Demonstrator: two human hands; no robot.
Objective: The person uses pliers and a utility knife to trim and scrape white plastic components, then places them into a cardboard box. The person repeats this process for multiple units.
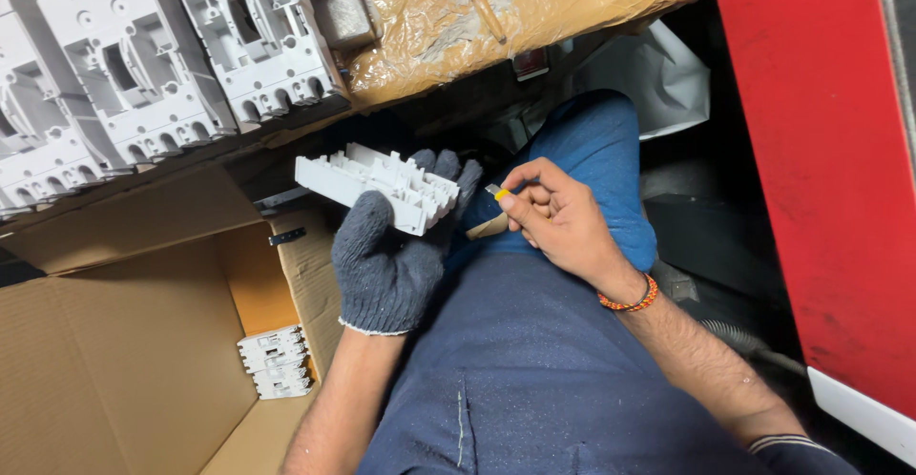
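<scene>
My left hand [389, 256] wears a dark grey knit glove and grips a white moulded plastic housing [377, 185], held level above my lap. My right hand [558, 216] is bare, with a red and orange beaded band at the wrist. Its fingers pinch a small tool with a yellow tip [498, 194], which sits just right of the housing's end. The tool's lower part is hidden behind my gloved fingers. Both hands hover over my blue trousers.
Several grey-white moulded housings [143, 65] lie in a row at the upper left. An open cardboard box [124, 361] at the lower left holds one white housing [274, 362]. A tape-wrapped parcel [515, 12] lies ahead, and a red panel [821, 151] stands at the right.
</scene>
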